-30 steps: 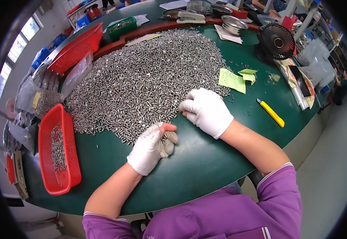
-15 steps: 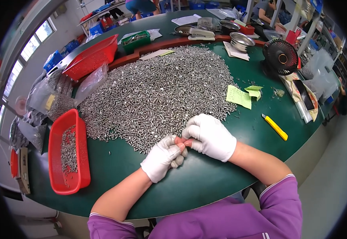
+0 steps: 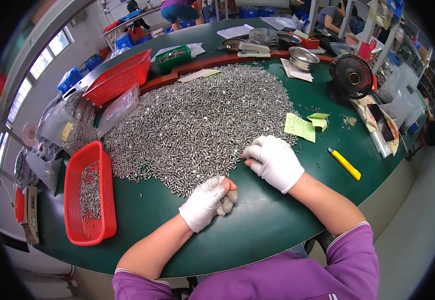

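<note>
Silver pins heaped mid-frame — red rim behind likely stops spill. Left hand lower centre, curled; right hand right of centre, bent beside pins; cannot tell if pinching any. White gloves, bared fingertips — likely for feel.

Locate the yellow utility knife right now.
In the head view, the yellow utility knife lies on the green tabletop, right of the gloved right hand and nearer the person than the light-green paper slip.

metal pieces: silver | gloves: white | baskets: red | tabletop: green | knife handle: yellow
</note>
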Demonstrator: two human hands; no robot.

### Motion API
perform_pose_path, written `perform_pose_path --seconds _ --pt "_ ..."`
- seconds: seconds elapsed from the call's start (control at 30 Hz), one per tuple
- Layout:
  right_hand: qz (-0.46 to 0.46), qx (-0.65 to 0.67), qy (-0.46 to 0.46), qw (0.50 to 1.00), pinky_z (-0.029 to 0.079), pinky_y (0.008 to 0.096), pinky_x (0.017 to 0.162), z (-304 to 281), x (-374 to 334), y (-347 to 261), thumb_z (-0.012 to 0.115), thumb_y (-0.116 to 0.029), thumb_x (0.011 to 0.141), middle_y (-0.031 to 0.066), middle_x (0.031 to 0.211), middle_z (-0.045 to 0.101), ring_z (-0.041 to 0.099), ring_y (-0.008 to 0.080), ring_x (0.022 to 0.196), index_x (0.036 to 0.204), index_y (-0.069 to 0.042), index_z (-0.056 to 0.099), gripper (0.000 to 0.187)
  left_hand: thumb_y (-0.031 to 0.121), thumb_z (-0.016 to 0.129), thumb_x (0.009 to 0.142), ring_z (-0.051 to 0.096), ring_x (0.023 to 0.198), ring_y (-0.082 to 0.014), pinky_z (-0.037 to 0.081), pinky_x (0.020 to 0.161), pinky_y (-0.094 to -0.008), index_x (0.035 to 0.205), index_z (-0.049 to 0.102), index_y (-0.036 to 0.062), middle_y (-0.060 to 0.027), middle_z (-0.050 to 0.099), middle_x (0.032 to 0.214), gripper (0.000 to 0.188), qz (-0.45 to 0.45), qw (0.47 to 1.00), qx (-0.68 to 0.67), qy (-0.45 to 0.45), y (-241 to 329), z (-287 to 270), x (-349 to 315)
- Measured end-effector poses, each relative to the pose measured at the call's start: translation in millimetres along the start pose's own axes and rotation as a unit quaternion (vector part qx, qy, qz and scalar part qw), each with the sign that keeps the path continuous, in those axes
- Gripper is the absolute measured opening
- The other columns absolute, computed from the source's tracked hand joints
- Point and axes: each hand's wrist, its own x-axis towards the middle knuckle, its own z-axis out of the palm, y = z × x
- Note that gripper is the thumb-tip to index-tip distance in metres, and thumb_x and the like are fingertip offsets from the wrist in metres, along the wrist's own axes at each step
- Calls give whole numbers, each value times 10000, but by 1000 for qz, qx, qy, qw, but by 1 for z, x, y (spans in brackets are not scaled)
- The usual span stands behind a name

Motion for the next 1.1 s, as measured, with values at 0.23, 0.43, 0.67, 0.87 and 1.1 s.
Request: perform_pose_path --seconds 0.23,0.43,0.67,0.87,1.1 --pt "5 -43 -37 998 485 401 681 8 0 6 662 -222 773 62 772 592 585 280 760 798 -126 677 101 280 580 930 581 735 -100 454 588 -200 949 579 86 -22 608 834 195 -5 1000 4 -2 3 0 -1" --pt "-17 -66 -46 997 491 397 666 7 1 2 670 -219 753 58 754 571 589 262 750 774 -134 654 89 279 585 927 584 745 -109 457 595 -203 945 578 78 -28 604 822 202 -5 1000 -2 1 0 -2 -1" --pt "-18 -72 -46 996 485 394 682 7 0 2 682 -226 743 55 779 571 587 259 774 782 -135 646 106 272 589 925 590 741 -112 461 598 -204 942 578 73 -24 604 818 201 0 1000 -5 1 3 1 -2" --pt "8 -63 -50 997 476 396 716 6 -1 2 685 -228 746 56 793 574 585 261 798 766 -131 640 109 283 591 924 579 719 -109 443 579 -204 936 580 87 -17 599 805 196 1 1000 9 16 2 3 -1" --pt "-4 -84 -55 995 481 399 688 6 0 0 669 -226 756 66 793 573 585 263 790 769 -116 638 115 328 593 921 490 616 -108 348 521 -210 927 564 114 -12 580 787 215 0 999 44 28 2 6 -1"
